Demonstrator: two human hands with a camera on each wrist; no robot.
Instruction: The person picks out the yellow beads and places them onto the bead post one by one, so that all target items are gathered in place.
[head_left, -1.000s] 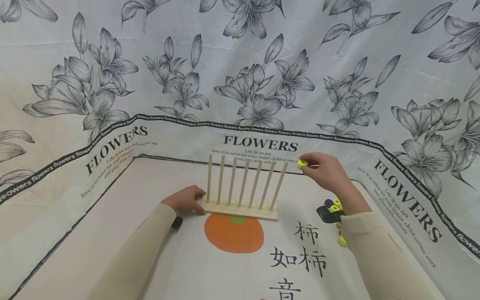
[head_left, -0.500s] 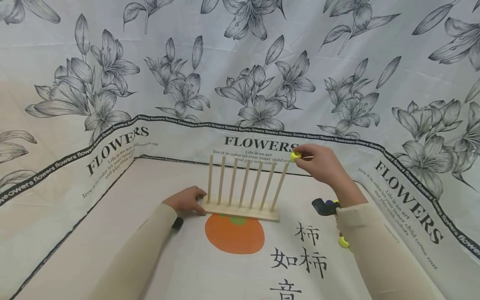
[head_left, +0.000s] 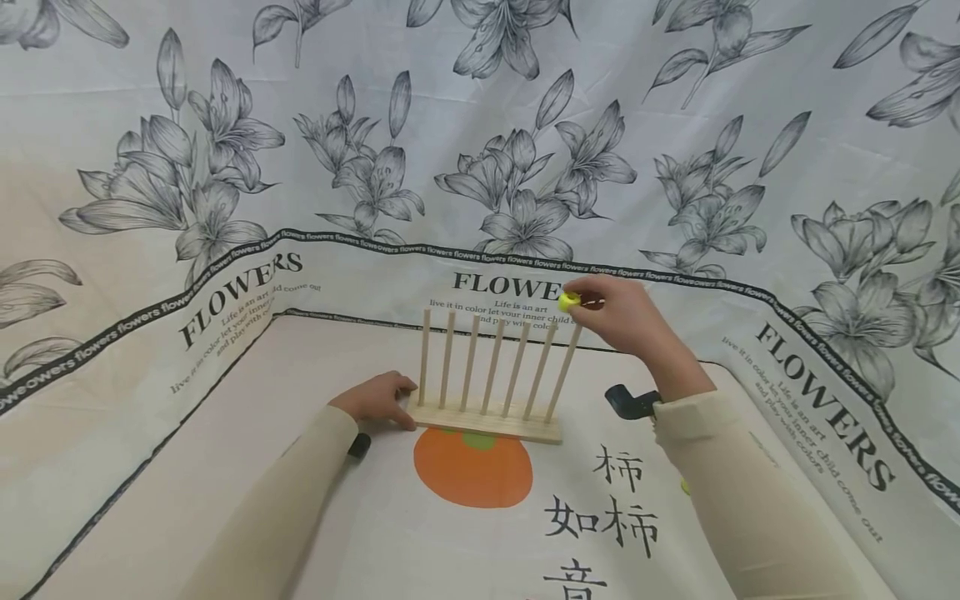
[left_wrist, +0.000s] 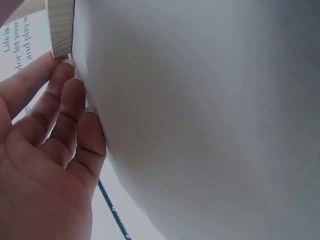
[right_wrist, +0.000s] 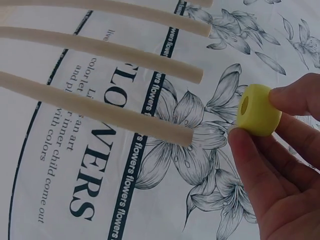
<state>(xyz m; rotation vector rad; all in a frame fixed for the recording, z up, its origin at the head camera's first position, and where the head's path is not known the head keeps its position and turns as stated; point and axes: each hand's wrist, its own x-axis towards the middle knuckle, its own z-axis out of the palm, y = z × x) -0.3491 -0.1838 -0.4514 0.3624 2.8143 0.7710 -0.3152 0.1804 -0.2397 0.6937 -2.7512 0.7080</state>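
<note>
A wooden peg rack, a flat base with a row of several upright rods, stands on the cloth ahead of me. My left hand holds the left end of its base, thumb at the front and fingers behind. In the left wrist view the fingertips are bent against the end of the base. Between thumb and fingers, my right hand pinches a yellow bead. Its hole faces the rods, and the bead is just off the tip of the rightmost rod.
A yellow bead peeks out beside the right sleeve, which hides what lies behind it. Black wrist-camera parts stick out from the right cuff. An orange persimmon print marks the cloth before the rack. Flower-printed fabric walls surround the table.
My right hand has moved left and slightly up with the yellow bead, from right of the rack to the rightmost rod's top. The left hand stays on the base.
</note>
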